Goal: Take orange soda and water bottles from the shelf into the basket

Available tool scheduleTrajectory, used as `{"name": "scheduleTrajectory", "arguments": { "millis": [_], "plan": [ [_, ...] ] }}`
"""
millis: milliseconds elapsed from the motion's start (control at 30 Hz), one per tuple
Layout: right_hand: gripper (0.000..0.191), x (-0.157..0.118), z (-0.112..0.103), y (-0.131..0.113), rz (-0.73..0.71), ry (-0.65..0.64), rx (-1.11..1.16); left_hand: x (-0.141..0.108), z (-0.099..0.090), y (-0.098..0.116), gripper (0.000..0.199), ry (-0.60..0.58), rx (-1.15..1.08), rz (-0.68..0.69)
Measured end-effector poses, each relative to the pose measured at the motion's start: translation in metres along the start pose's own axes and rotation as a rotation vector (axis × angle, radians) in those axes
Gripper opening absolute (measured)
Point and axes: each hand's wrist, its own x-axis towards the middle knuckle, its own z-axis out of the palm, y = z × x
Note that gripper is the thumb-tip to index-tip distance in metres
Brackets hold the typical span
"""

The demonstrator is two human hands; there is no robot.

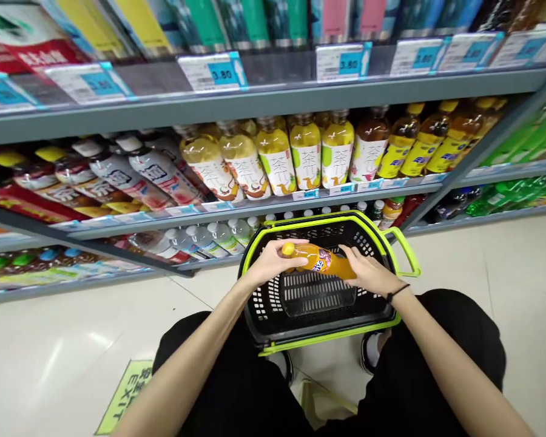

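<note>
An orange soda bottle [316, 260] with a yellow-orange cap lies sideways between my two hands, over the opening of a black shopping basket [279, 331]. My left hand [277, 262] grips the bottle at its neck end, thumb and fingers on either side of it. At the base end, my right hand [366, 271] is closed round the bottle, with its fingers partly behind it. The basket has a bright green rim and a green handle [404, 252] sticking out on the right. Its slatted bottom shows below the bottle.
A store shelf [264, 100] runs across in front, with rows of tea bottles [307, 155] behind the basket. More bottles fill the lower shelf. My knees flank the basket. A green exit sign [125, 397] is on the tiled floor [73, 346] at left.
</note>
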Motion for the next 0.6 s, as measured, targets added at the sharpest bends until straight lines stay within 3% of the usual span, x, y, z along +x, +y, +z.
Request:
{"name": "scheduleTrajectory", "arguments": {
  "millis": [133, 300, 467, 600],
  "plan": [
    [0.076, 0.003, -0.010, 0.003, 0.133, -0.077, -0.010, 0.046, 0.031, -0.012, 0.062, -0.069, 0.492, -0.018],
    [0.066, -0.006, -0.018, 0.008, 0.262, -0.113, 0.019, 0.100, 0.062, -0.058, 0.046, -0.069, 0.863, -0.103],
    [0.063, -0.025, -0.027, 0.011, 0.236, -0.112, 0.080, 0.134, 0.065, -0.104, 0.042, -0.124, 1.109, -0.221],
    [0.055, -0.041, -0.039, 0.028, 0.273, -0.113, 0.121, 0.147, 0.059, -0.125, 0.045, -0.148, 1.258, -0.272]
  ]
}}
